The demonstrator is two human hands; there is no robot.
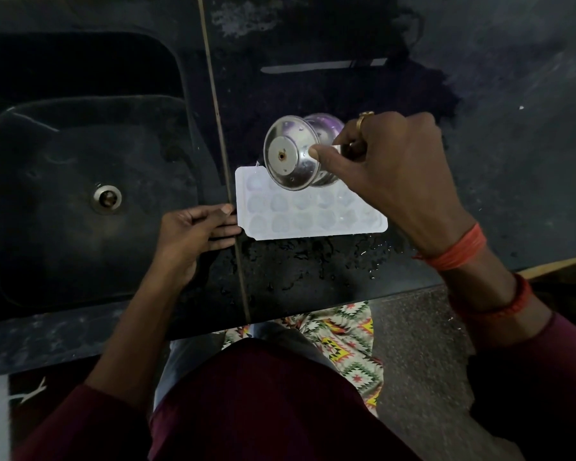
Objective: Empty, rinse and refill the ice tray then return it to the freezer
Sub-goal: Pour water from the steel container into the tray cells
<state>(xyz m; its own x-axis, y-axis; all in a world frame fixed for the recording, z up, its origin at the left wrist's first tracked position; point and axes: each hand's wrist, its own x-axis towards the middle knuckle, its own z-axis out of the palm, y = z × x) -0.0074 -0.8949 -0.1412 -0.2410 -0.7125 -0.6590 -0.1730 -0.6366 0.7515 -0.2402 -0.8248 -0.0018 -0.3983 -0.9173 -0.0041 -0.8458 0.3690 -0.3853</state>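
1. We see the white ice tray (313, 224) lying flat on the dark stone bench (313, 281), just right of the seam that runs beside the sink (64, 227).
2. Our right hand (389, 174) grips a steel pot (290, 154). The fingers curl round its neck and the thumb presses on its flared base.
3. The pot is tipped on its side above the far row of the tray, with its base turned toward the camera. We cannot tell whether water is leaving it.
4. Our left hand (193, 231) rests on the bench at the tray's left end. Its fingers lie nearly straight and released, with their tips touching the tray's edge.
5. The tray's cups look pale and glossy, but we cannot tell how full they are.
6. Water drops (353, 261) lie on the bench near the tray's near edge.
7. The sink's metal drain (107, 197) sits well left of the tray.
8. Red threads (459, 251) circle the right wrist, and a ring (364, 119) is on one finger.
9. A patterned cloth (343, 337) lies on the floor below the bench edge.
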